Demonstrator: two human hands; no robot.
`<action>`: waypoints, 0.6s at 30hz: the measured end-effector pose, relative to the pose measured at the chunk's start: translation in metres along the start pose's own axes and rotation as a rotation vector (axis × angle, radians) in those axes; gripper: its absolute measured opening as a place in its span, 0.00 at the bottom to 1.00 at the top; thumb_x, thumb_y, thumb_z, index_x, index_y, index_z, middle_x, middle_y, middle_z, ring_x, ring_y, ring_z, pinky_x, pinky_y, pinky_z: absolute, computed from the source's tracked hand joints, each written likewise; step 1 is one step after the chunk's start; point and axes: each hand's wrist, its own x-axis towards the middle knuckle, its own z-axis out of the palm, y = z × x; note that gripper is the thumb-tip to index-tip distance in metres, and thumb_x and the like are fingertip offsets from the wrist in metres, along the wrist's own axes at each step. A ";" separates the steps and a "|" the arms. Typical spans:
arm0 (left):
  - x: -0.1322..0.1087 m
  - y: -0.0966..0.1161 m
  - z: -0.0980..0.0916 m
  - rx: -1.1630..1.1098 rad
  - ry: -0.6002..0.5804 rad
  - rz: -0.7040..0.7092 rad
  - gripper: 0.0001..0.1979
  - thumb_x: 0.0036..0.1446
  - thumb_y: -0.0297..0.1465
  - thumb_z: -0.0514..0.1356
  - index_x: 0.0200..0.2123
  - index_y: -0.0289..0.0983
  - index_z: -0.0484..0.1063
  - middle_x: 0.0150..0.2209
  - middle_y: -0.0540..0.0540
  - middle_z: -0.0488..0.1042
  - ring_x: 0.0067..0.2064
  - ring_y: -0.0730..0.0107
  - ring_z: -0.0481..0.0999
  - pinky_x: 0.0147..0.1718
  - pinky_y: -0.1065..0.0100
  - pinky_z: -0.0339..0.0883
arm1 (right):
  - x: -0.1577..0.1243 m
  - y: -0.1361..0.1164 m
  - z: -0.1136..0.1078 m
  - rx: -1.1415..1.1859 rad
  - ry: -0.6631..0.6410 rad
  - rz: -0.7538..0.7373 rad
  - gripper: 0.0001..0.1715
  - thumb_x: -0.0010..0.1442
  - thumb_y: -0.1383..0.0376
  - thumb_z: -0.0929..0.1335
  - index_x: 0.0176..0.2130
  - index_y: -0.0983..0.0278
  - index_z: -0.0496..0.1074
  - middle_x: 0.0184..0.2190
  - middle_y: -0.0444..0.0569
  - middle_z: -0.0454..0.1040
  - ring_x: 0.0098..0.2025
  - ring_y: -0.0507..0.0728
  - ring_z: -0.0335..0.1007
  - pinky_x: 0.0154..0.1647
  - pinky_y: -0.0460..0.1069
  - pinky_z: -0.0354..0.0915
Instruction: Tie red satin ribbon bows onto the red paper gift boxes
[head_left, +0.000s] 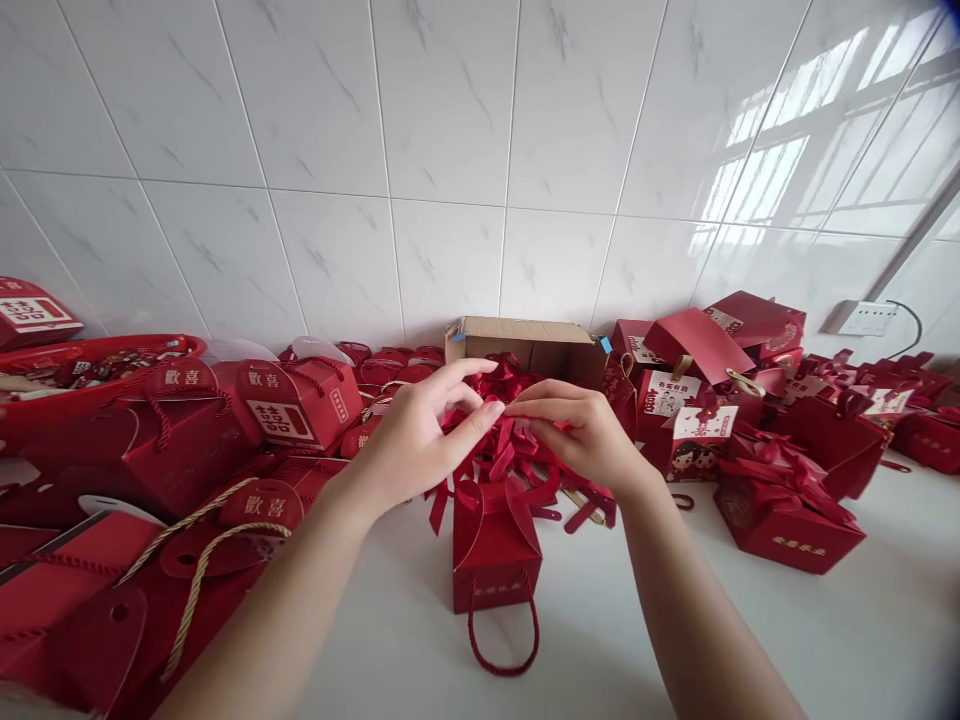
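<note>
Both my hands meet above a small red gift box (491,550) standing on the white counter, its cord handle hanging toward me. My left hand (420,430) has thumb and forefinger pinched toward a thin red ribbon (517,440), the other fingers spread. My right hand (581,425) is curled, fingertips pinching the same ribbon where the two hands touch. Loose red ribbons (525,480) lie heaped just behind the box.
An open cardboard carton (525,340) of ribbons stands against the tiled wall. Piles of red gift boxes (285,400) fill the left side, several more boxes (784,510) lie at the right. A wall socket (859,318) sits far right. Bare white counter (862,630) lies near right.
</note>
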 end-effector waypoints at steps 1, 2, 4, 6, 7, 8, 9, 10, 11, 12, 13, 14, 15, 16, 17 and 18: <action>-0.003 -0.001 0.001 0.085 0.030 0.065 0.22 0.60 0.40 0.56 0.56 0.42 0.63 0.35 0.48 0.78 0.32 0.68 0.75 0.36 0.68 0.69 | -0.001 0.000 -0.001 0.059 0.035 0.030 0.14 0.61 0.69 0.65 0.43 0.59 0.78 0.40 0.51 0.76 0.44 0.56 0.73 0.44 0.51 0.70; -0.005 -0.003 0.001 0.172 0.056 0.130 0.22 0.61 0.38 0.55 0.57 0.42 0.63 0.36 0.47 0.79 0.31 0.69 0.75 0.36 0.68 0.69 | -0.002 0.000 -0.002 0.121 0.072 0.068 0.12 0.61 0.68 0.66 0.42 0.59 0.78 0.41 0.50 0.76 0.45 0.56 0.72 0.45 0.51 0.69; -0.009 -0.007 0.000 0.338 0.111 0.261 0.21 0.62 0.35 0.53 0.58 0.40 0.63 0.38 0.45 0.79 0.32 0.68 0.76 0.38 0.67 0.70 | -0.007 -0.002 -0.004 0.229 0.144 0.161 0.10 0.60 0.66 0.68 0.40 0.59 0.79 0.41 0.50 0.77 0.45 0.55 0.72 0.47 0.51 0.68; -0.013 -0.012 -0.004 0.488 0.177 0.389 0.19 0.62 0.31 0.51 0.57 0.39 0.64 0.42 0.42 0.77 0.40 0.65 0.77 0.42 0.65 0.70 | -0.014 -0.004 -0.007 0.302 0.202 0.273 0.08 0.59 0.64 0.69 0.38 0.61 0.79 0.39 0.49 0.77 0.43 0.55 0.72 0.44 0.50 0.67; -0.014 -0.015 -0.006 0.559 0.200 0.442 0.18 0.62 0.30 0.51 0.55 0.38 0.66 0.42 0.41 0.77 0.42 0.63 0.76 0.44 0.63 0.70 | -0.018 -0.005 -0.009 0.325 0.223 0.339 0.08 0.58 0.62 0.70 0.37 0.62 0.79 0.36 0.49 0.78 0.40 0.55 0.72 0.41 0.49 0.67; -0.016 -0.018 -0.009 0.626 0.213 0.484 0.17 0.62 0.29 0.51 0.54 0.38 0.68 0.41 0.41 0.77 0.43 0.62 0.76 0.46 0.62 0.70 | -0.023 -0.005 -0.011 0.345 0.235 0.410 0.10 0.57 0.61 0.70 0.37 0.63 0.79 0.33 0.48 0.77 0.37 0.54 0.72 0.38 0.49 0.67; -0.018 -0.021 -0.012 0.684 0.216 0.515 0.16 0.62 0.29 0.52 0.51 0.37 0.70 0.39 0.42 0.76 0.41 0.63 0.76 0.45 0.62 0.70 | -0.029 -0.005 -0.014 0.363 0.241 0.476 0.12 0.57 0.59 0.70 0.37 0.64 0.79 0.30 0.48 0.77 0.33 0.53 0.71 0.34 0.48 0.66; -0.021 -0.024 -0.015 0.730 0.217 0.535 0.14 0.62 0.29 0.53 0.49 0.36 0.72 0.35 0.43 0.75 0.39 0.63 0.75 0.44 0.62 0.70 | -0.035 -0.004 -0.017 0.376 0.242 0.533 0.14 0.56 0.57 0.71 0.35 0.65 0.79 0.28 0.48 0.76 0.30 0.53 0.70 0.31 0.48 0.65; -0.024 -0.028 -0.019 0.761 0.220 0.543 0.12 0.61 0.29 0.53 0.46 0.36 0.73 0.33 0.44 0.74 0.37 0.64 0.74 0.41 0.63 0.71 | -0.042 -0.003 -0.020 0.380 0.239 0.578 0.16 0.54 0.55 0.71 0.34 0.66 0.78 0.27 0.48 0.75 0.28 0.52 0.68 0.28 0.47 0.63; -0.027 -0.031 -0.022 0.775 0.225 0.539 0.11 0.61 0.30 0.54 0.43 0.36 0.74 0.31 0.45 0.72 0.35 0.66 0.73 0.39 0.65 0.71 | -0.048 -0.002 -0.022 0.376 0.235 0.613 0.17 0.53 0.54 0.72 0.32 0.67 0.78 0.26 0.48 0.75 0.26 0.52 0.67 0.26 0.47 0.61; -0.030 -0.034 -0.024 0.772 0.233 0.526 0.10 0.61 0.31 0.55 0.40 0.36 0.75 0.30 0.46 0.71 0.33 0.67 0.73 0.36 0.67 0.70 | -0.055 -0.001 -0.025 0.365 0.233 0.642 0.18 0.52 0.53 0.72 0.31 0.67 0.77 0.25 0.48 0.74 0.24 0.51 0.65 0.23 0.46 0.59; -0.034 -0.038 -0.027 0.758 0.240 0.502 0.09 0.60 0.32 0.56 0.38 0.36 0.75 0.30 0.47 0.70 0.32 0.68 0.72 0.35 0.68 0.69 | -0.061 0.000 -0.027 0.347 0.231 0.672 0.19 0.51 0.53 0.72 0.31 0.67 0.77 0.23 0.47 0.73 0.22 0.50 0.62 0.21 0.46 0.56; -0.038 -0.042 -0.029 0.741 0.245 0.469 0.09 0.60 0.33 0.56 0.36 0.36 0.75 0.30 0.47 0.69 0.31 0.69 0.71 0.33 0.69 0.68 | -0.067 0.000 -0.028 0.317 0.229 0.705 0.19 0.51 0.53 0.71 0.31 0.67 0.76 0.22 0.46 0.71 0.20 0.48 0.58 0.20 0.45 0.53; -0.042 -0.046 -0.030 0.729 0.250 0.430 0.09 0.60 0.34 0.57 0.34 0.36 0.75 0.29 0.48 0.68 0.30 0.70 0.70 0.32 0.70 0.66 | -0.072 0.001 -0.029 0.279 0.226 0.740 0.19 0.51 0.52 0.71 0.30 0.67 0.76 0.20 0.45 0.69 0.18 0.47 0.55 0.18 0.45 0.50; -0.046 -0.050 -0.031 0.727 0.250 0.389 0.10 0.60 0.35 0.57 0.32 0.36 0.74 0.29 0.49 0.66 0.29 0.71 0.69 0.31 0.70 0.65 | -0.078 0.002 -0.030 0.239 0.226 0.771 0.19 0.51 0.52 0.70 0.28 0.67 0.74 0.19 0.44 0.67 0.17 0.46 0.52 0.18 0.45 0.48; -0.050 -0.054 -0.032 0.732 0.247 0.348 0.11 0.59 0.36 0.57 0.30 0.36 0.72 0.28 0.49 0.65 0.28 0.71 0.68 0.31 0.70 0.64 | -0.083 0.002 -0.030 0.200 0.228 0.796 0.19 0.51 0.52 0.70 0.27 0.67 0.73 0.18 0.43 0.66 0.17 0.46 0.49 0.17 0.45 0.46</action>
